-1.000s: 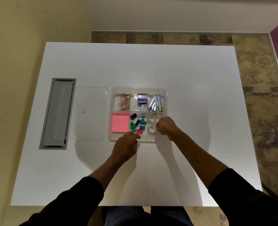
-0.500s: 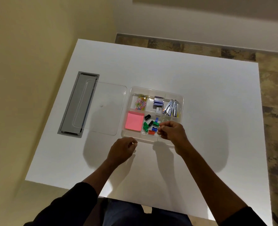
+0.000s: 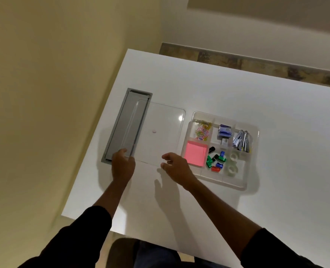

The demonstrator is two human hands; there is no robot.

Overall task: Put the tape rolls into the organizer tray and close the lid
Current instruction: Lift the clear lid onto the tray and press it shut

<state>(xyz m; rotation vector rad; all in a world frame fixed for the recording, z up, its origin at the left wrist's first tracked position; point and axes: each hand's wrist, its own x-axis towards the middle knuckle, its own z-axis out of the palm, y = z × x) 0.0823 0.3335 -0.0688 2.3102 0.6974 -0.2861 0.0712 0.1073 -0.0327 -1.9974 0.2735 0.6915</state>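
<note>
Both tape rolls (image 3: 232, 163) sit in the organizer tray (image 3: 224, 179), in its near right compartment. The clear lid (image 3: 160, 120) lies flat on the white surface (image 3: 237, 89) just left of the tray (partly over a grey panel (image 3: 119, 128)). The left hand (image 3: 122, 165) touches the lid's near left corner, its grip loose; the right hand (image 3: 176, 167) hovers at the near edge, fingers spread open, holding nothing.

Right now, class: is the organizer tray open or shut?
Open. The clear lid lies flat on the table beside the organizer tray, not on it; both tape rolls show uncovered inside.
</note>
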